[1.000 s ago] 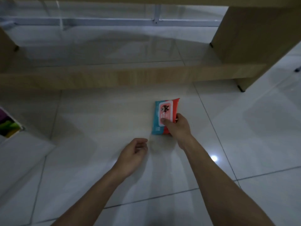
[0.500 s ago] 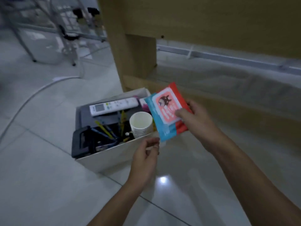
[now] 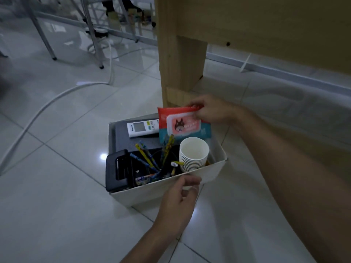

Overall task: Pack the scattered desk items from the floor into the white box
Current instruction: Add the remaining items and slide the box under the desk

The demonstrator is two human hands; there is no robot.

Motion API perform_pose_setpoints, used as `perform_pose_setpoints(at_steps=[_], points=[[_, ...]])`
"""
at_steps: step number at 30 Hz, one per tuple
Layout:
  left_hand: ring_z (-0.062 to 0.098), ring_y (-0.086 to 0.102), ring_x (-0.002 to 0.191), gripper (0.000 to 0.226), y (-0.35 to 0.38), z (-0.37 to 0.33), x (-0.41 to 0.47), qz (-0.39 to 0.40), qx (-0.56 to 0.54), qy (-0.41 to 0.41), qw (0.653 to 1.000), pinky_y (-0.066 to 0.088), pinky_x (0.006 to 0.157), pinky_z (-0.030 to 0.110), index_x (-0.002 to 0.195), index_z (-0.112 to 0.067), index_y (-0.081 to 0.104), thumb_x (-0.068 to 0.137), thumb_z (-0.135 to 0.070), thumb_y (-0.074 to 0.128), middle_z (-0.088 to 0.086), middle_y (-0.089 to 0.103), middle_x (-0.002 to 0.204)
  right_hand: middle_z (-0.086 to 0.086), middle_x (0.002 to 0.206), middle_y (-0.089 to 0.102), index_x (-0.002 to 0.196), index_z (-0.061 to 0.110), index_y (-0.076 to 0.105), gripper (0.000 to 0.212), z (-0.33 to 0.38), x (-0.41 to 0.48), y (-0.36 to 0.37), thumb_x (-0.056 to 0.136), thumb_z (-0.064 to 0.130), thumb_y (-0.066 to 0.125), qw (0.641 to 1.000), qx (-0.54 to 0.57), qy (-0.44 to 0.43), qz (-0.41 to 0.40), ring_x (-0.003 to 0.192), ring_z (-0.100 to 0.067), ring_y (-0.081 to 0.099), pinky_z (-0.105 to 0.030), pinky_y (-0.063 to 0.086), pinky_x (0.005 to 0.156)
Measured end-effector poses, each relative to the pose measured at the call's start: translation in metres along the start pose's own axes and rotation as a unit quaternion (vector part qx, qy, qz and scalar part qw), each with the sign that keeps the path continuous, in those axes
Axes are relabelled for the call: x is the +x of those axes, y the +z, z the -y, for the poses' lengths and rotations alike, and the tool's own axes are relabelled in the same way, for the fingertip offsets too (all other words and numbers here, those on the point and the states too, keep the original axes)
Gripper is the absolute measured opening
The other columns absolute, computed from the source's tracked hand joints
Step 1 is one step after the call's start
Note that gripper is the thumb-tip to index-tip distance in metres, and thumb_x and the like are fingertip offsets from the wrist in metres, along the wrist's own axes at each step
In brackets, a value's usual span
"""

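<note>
The white box (image 3: 146,192) stands on the tiled floor beside a wooden desk leg. Inside it are a white remote control (image 3: 142,127), a stack of paper cups (image 3: 193,154), several pens (image 3: 148,158), a black hole punch (image 3: 118,170) and a dark flat item. My right hand (image 3: 214,111) grips the top edge of a red and blue wet-wipes pack (image 3: 182,125), which stands upright at the box's far side, its lower edge behind the cups. My left hand (image 3: 178,204) hovers at the box's near wall, fingers loosely curled, holding nothing.
The wooden desk leg (image 3: 180,54) and desk panel rise just behind the box. A white cable (image 3: 47,103) runs across the floor at left. Metal chair or table legs (image 3: 95,35) stand at the far left back.
My right hand picked the wipes pack off the floor, carried it left and lowered it into the box's far side. My left hand moved up to the box's near wall.
</note>
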State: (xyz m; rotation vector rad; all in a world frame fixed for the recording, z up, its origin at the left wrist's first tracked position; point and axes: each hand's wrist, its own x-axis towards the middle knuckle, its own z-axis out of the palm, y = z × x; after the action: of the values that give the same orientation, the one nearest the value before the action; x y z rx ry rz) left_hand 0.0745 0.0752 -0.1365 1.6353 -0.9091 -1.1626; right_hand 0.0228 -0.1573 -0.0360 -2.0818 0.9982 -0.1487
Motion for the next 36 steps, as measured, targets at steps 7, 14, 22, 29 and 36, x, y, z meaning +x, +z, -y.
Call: perform_pose_setpoints(at_steps=[7,14,22,29,36], points=[[0.026,0.063,0.088,0.024,-0.011,0.006,0.008,0.011,0.004,0.003,1.0,0.05,0.07,0.025,0.098,-0.033,0.07,0.098,-0.016,0.053,0.001,0.07,0.093,0.002,0.123,0.053,0.134,0.021,0.056,0.042,-0.012,0.018,0.032,0.092,0.017,0.063,0.978,-0.211,0.007,-0.006,0.104,-0.014,0.052,-0.03,0.045,0.086],[0.013,0.066,0.088,0.025,-0.018,0.016,0.008,-0.048,-0.01,-0.003,0.999,0.054,0.076,0.021,0.091,-0.028,0.075,0.099,-0.019,0.053,-0.017,0.074,0.093,0.003,0.138,0.05,0.13,0.027,0.055,0.035,-0.04,-0.007,0.066,0.098,0.015,0.055,0.977,0.076,0.005,-0.197,0.117,-0.014,0.055,-0.037,0.057,0.091],[0.022,0.062,0.098,0.033,-0.048,0.041,-0.018,-0.412,-0.18,-0.122,0.885,0.055,0.089,0.051,0.1,-0.028,0.051,0.091,-0.06,0.053,-0.001,0.062,0.106,-0.005,0.134,0.058,0.14,0.022,0.05,0.053,-0.057,-0.079,0.094,0.091,0.003,0.052,0.953,0.151,0.163,-0.208,0.117,-0.023,0.055,-0.027,0.038,0.088],[0.024,0.054,0.121,0.074,-0.054,0.03,-0.015,-0.333,-0.241,-0.067,0.909,0.06,0.081,0.045,0.147,-0.053,0.016,0.089,-0.053,0.062,0.001,0.034,0.15,0.0,0.137,0.058,0.152,0.045,0.019,0.079,-0.044,-0.131,0.118,0.092,0.008,0.056,0.954,0.09,0.146,-0.245,0.12,-0.026,0.057,-0.034,0.049,0.093],[0.015,0.046,0.125,0.051,-0.039,0.02,-0.002,-0.252,-0.087,-0.027,0.964,0.044,0.106,0.049,0.141,-0.032,0.034,0.096,-0.044,0.055,-0.009,0.04,0.14,0.002,0.138,0.058,0.145,0.035,0.041,0.055,-0.072,-0.214,0.125,0.097,0.011,0.052,0.919,0.074,0.209,-0.326,0.123,-0.024,0.057,-0.038,0.049,0.099]])
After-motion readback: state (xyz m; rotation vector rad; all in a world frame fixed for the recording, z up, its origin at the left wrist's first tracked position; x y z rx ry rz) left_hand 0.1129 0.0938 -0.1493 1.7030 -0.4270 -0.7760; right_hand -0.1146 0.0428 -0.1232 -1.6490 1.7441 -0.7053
